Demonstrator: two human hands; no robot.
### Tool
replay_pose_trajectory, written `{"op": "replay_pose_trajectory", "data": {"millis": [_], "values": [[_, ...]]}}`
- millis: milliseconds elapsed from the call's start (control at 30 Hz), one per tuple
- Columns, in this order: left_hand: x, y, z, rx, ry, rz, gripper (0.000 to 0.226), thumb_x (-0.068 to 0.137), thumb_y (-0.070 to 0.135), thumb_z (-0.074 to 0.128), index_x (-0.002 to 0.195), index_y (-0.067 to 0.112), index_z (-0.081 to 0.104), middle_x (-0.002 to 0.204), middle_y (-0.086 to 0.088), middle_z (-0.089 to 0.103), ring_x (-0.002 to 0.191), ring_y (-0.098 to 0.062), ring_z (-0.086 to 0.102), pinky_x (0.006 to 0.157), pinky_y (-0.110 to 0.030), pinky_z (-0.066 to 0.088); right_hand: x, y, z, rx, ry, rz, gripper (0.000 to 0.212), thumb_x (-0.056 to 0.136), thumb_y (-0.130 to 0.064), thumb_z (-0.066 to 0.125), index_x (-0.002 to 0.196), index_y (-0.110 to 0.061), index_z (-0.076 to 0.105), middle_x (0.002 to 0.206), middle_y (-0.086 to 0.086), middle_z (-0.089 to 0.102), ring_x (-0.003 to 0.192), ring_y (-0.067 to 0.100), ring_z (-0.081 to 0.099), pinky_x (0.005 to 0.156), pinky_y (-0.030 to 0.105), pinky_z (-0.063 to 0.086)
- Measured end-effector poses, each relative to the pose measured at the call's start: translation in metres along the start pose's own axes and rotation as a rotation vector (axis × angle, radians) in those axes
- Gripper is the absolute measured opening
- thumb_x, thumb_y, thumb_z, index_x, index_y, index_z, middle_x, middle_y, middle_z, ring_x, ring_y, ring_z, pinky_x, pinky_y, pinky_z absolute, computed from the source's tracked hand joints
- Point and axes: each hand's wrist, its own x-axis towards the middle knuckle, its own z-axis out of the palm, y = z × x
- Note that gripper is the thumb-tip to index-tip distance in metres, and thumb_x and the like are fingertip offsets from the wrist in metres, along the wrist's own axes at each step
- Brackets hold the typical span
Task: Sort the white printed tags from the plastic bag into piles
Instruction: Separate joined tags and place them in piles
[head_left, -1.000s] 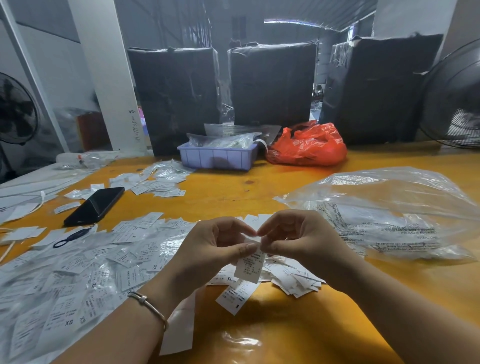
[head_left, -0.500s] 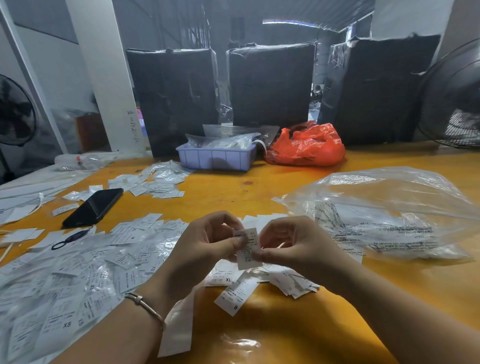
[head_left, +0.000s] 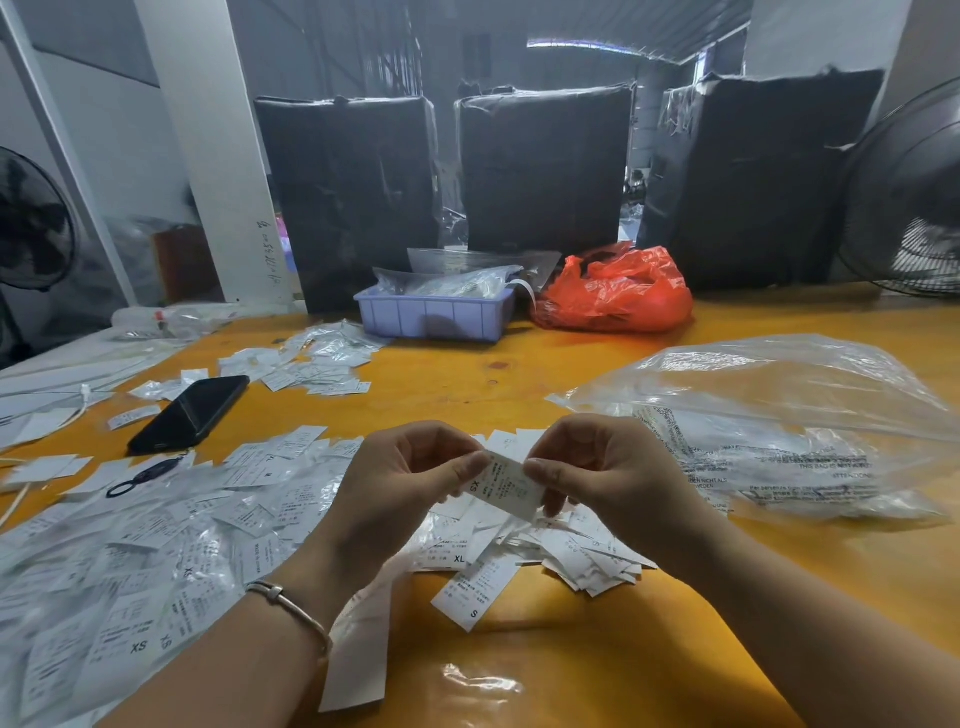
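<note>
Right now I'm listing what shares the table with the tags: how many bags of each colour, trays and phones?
Clear plastic bag: 1
Orange bag: 1
Lilac tray: 1
Black phone: 1
Total: 4

Counts, tabletop and behind
Hands 2; phone (head_left: 189, 413) 1; lavender tray (head_left: 434, 314) 1; red bag (head_left: 615, 291) 1; clear bag (head_left: 779, 415) 1; black-wrapped bales (head_left: 545, 166) 3; fans (head_left: 906, 192) 2; tags too many to count.

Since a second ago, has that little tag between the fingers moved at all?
Yes. The tag has come up from hanging over the loose pile on the yellow table and turned to lie slantwise, pinched between the left hand and right hand.
</note>
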Motion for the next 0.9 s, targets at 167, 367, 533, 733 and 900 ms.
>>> {"op": "replay_pose_trajectory", "data": {"millis": [167, 367, 533, 733, 900], "values": [[0.009, -0.008, -0.012, 0.026, 0.233, -0.073, 0.003, 0.084, 0.013, 0.071, 0.087, 0.013, 0.072, 0.071, 0.000, 0.072, 0.058, -0.002, 0.060, 0.053, -0.012, 0.046, 0.002, 0.004, -0.021, -0.617, 0.255, -0.061, 0.009, 0.082, -0.019, 0.070, 0.074, -0.016, 0.069, 0.065, -0.003, 0.067, 0.062, 0.016, 0.063, 0.060, 0.036, 0.054], [0.015, -0.020, -0.022, 0.220, 0.405, -0.226, 0.009, 0.087, 0.014, 0.069, 0.080, 0.019, 0.071, 0.078, -0.002, 0.071, 0.078, -0.022, 0.065, 0.063, -0.040, 0.055, 0.008, 0.014, -0.051, -1.034, 0.416, 0.259, 0.014, 0.085, -0.011, 0.053, 0.090, -0.015, 0.066, 0.106, 0.006, 0.065, 0.096, 0.028, 0.057, 0.074, 0.035, 0.047], [0.015, -0.023, -0.030, 0.500, 0.459, -0.258, 0.017, 0.090, 0.023, 0.064, 0.074, 0.031, 0.065, 0.082, 0.011, 0.069, 0.085, -0.020, 0.065, 0.082, -0.045, 0.055, 0.006, 0.022, -0.071, -1.187, 0.393, 0.492, 0.026, 0.088, -0.010, 0.047, 0.113, -0.015, 0.053, 0.120, 0.007, 0.054, 0.113, 0.028, 0.047, 0.098, 0.040, 0.037], [0.016, -0.032, -0.034, 0.834, 0.424, -0.318, 0.020, 0.095, 0.028, 0.055, 0.079, 0.037, 0.061, 0.100, 0.008, 0.066, 0.106, -0.026, 0.054, 0.090, -0.042, 0.037, 0.007, 0.024, -0.078, -1.310, 0.280, 0.624, 0.023, 0.083, -0.005, 0.047, 0.065, -0.018, 0.043, 0.081, 0.005, 0.055, 0.081, 0.028, 0.047, 0.094, 0.038, 0.036], [0.015, -0.038, -0.034, 0.985, 0.369, -0.325, 0.030, 0.094, 0.013, 0.046, 0.107, 0.035, 0.061, 0.119, 0.001, 0.059, 0.117, -0.026, 0.041, 0.085, -0.043, 0.031, 0.008, 0.029, -0.083, -1.342, 0.341, 0.541, 0.007, 0.086, -0.018, 0.056, 0.084, -0.018, 0.062, 0.093, 0.003, 0.060, 0.089, 0.025, 0.055, 0.079, 0.032, 0.035]]}}
